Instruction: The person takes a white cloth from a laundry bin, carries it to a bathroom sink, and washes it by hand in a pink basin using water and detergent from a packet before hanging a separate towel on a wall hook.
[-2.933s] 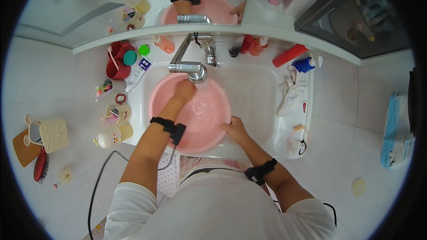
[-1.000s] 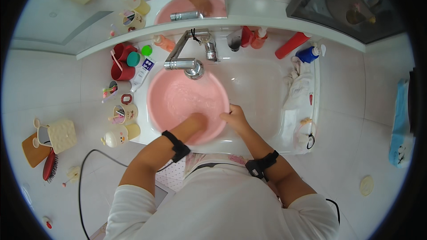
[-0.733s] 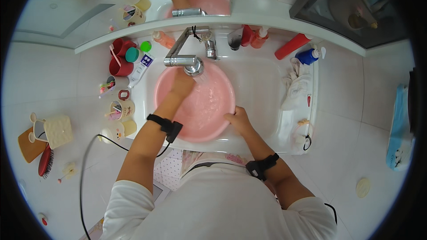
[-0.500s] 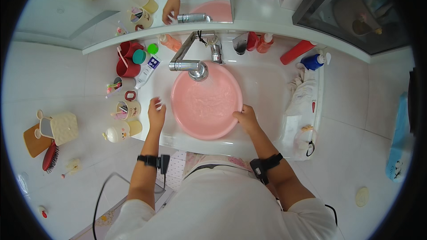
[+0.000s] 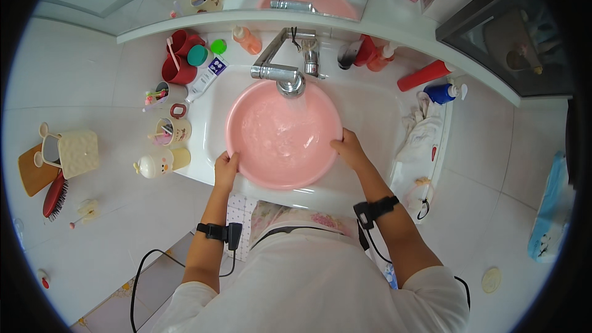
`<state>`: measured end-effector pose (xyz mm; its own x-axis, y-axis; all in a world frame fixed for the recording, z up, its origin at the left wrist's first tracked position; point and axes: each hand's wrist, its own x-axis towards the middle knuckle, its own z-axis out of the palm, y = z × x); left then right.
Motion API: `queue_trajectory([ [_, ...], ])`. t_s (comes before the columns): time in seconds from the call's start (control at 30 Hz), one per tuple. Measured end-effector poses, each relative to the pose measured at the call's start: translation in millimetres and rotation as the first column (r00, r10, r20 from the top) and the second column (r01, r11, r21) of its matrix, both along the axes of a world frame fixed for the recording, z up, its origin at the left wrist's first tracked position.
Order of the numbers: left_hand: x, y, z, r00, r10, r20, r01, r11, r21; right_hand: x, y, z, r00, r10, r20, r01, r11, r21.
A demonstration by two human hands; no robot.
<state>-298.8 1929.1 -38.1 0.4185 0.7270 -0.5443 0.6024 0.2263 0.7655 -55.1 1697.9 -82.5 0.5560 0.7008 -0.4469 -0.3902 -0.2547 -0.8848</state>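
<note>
A round pink basin (image 5: 246,166) with water in it sits in the white sink (image 5: 370,111). Water runs into it from the chrome faucet (image 5: 277,73), whose swivel spout hangs over its far side. My left hand (image 5: 226,169) grips the basin's left rim, thumb on top and fingers outside. On the right rim, my right hand (image 5: 350,148) is closed in the same way. Both hands' fingertips are partly hidden by the basin's edge.
Red cups (image 5: 179,69), a toothpaste tube (image 5: 206,80) and a duck-shaped bottle (image 5: 161,163) line the left edge. At the right lie a white cloth (image 5: 419,123), a blue pump bottle (image 5: 443,93) and a red bottle (image 5: 422,76). A mirrored cabinet (image 5: 246,21) overhangs the back.
My left hand has come from beside the basin to its left rim and closed on it. The right hand stays on its rim. The basin looks larger in view.
</note>
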Motion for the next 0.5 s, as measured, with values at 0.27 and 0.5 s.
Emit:
queue_trajectory([
  [0.27,-9,17,21,0.986,0.159,-0.051,-0.165,0.979,-0.124,-16,23,14,0.958,0.045,-0.282,-0.047,0.999,0.001],
  [0.5,-12,6,-6,0.996,-0.030,-0.079,0.016,0.985,-0.169,-26,-7,39,0.994,0.085,-0.063,-0.095,0.980,-0.177],
])
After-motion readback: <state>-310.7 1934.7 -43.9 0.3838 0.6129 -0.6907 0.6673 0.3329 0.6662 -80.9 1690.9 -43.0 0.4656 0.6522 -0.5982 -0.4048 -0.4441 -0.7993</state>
